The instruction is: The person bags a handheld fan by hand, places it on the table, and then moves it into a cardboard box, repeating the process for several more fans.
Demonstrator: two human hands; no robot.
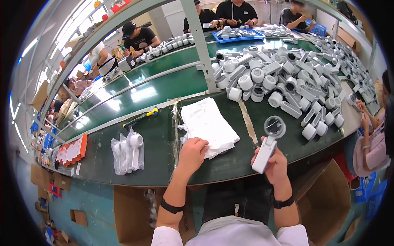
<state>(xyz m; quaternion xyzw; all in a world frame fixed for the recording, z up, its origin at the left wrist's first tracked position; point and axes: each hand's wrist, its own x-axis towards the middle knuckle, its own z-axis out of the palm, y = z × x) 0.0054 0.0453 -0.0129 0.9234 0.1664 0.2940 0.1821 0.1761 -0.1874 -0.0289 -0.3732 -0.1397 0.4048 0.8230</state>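
Though prob. weighs little, got white handheld fan (pixel 267 150) by stiff handle (pixel 263 160) (best grip) in curled R fingers (pixel 280 159), above tabletop (pixel 158 127). Resting half-bent L fingers (pixel 200 143) on white sheets (pixel 210 123); can't tell if pinching.

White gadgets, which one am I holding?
The gadget in your right hand. It alone is in your grip; others lie in the big pile or in clear bags.

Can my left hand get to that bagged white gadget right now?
Probably yes: the left hand is at the white stack, and nothing stands on the table between that hand and the bagged white gadget.
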